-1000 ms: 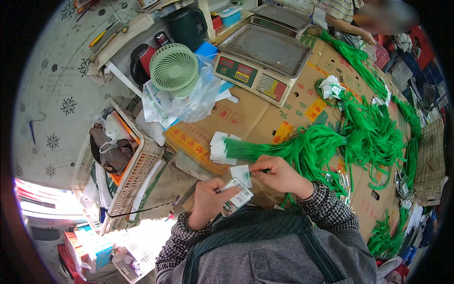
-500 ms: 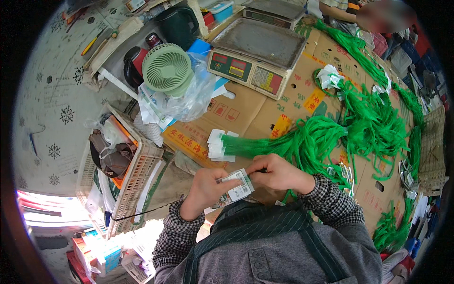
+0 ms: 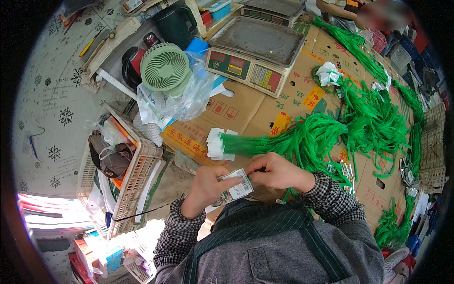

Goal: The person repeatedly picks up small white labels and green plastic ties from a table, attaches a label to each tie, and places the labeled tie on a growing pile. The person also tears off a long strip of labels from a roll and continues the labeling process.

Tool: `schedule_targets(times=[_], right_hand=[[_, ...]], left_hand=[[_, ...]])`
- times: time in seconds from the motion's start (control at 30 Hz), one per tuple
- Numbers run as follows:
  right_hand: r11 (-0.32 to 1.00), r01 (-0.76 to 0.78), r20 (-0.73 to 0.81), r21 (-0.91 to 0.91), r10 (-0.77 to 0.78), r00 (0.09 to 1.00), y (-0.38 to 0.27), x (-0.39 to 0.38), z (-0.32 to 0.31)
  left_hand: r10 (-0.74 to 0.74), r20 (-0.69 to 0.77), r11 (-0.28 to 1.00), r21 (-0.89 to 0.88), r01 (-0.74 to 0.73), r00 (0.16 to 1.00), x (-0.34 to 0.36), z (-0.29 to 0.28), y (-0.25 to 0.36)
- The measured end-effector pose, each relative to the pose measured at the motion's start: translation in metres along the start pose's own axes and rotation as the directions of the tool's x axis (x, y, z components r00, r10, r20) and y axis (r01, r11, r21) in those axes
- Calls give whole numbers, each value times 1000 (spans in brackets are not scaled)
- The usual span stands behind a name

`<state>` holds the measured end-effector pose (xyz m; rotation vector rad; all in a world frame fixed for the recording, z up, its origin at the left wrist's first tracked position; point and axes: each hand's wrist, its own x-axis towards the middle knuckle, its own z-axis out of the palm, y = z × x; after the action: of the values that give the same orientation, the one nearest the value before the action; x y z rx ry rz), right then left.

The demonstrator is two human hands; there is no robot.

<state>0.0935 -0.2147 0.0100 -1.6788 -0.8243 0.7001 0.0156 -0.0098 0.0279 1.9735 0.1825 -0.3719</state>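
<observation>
My left hand [image 3: 206, 184] grips a small stack of printed label cards [image 3: 240, 187], white with a barcode on the face. Close by on the right, my right hand [image 3: 276, 173] has its thumb and forefinger pinched together at the cards' upper right edge. What lies between those fingertips is too small to make out. Just beyond both hands, a bundle of green mesh net bags [image 3: 272, 143] lies on cardboard, its left end tipped with white tags [image 3: 215, 144].
More green netting [image 3: 373, 123] spreads to the right. At the back stand a weighing scale [image 3: 255, 42] and a pale green fan [image 3: 165, 69]. A plastic crate [image 3: 144, 182] holding a cap is on the left. Another person's arm [image 3: 338, 8] shows at the far right.
The hands stay nearly in place. The label stack has tilted slightly in my left hand, and my right fingers remain at its edge.
</observation>
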Motion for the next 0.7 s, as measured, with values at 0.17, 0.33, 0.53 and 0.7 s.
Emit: schedule_targets(times=[0.17, 0.33, 0.53, 0.7], right_hand=[[999, -14, 25, 50, 13, 1000, 4, 0, 2], [993, -57, 43, 104, 53, 998, 0, 0, 1], [979, -104, 68, 177, 94, 993, 5, 1, 0], [976, -118, 76, 182, 106, 991, 4, 0, 0]], left_hand=[[1, 15, 999, -44, -1, 1000, 0, 0, 0], [7, 32, 995, -95, -4, 999, 0, 0, 0], [31, 35, 996, -89, -27, 999, -1, -1, 3], [46, 32, 995, -87, -44, 998, 0, -1, -3]])
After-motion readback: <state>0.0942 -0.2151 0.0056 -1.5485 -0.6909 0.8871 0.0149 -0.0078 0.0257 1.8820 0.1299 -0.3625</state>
